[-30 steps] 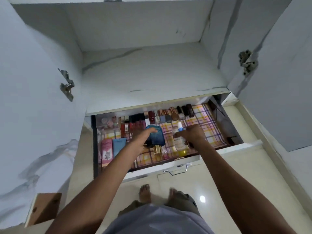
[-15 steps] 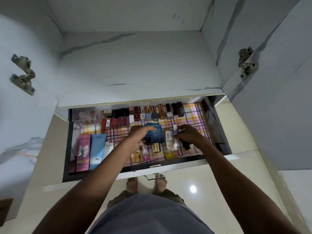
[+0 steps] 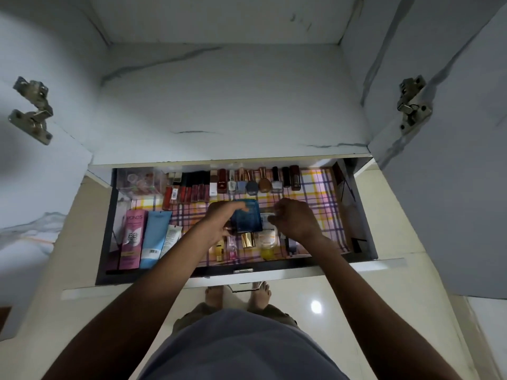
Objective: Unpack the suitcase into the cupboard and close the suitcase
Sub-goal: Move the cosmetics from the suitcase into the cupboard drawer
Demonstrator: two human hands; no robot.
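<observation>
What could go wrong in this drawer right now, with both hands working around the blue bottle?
1. The left hand holds the blue bottle over small bottles crowded at the front of the drawer; setting it down could topple them.
2. The right hand hovers by the clear bottle and could knock it.
3. The row of nail polishes at the back stands upright and close together; a bump might tip several.
</observation>
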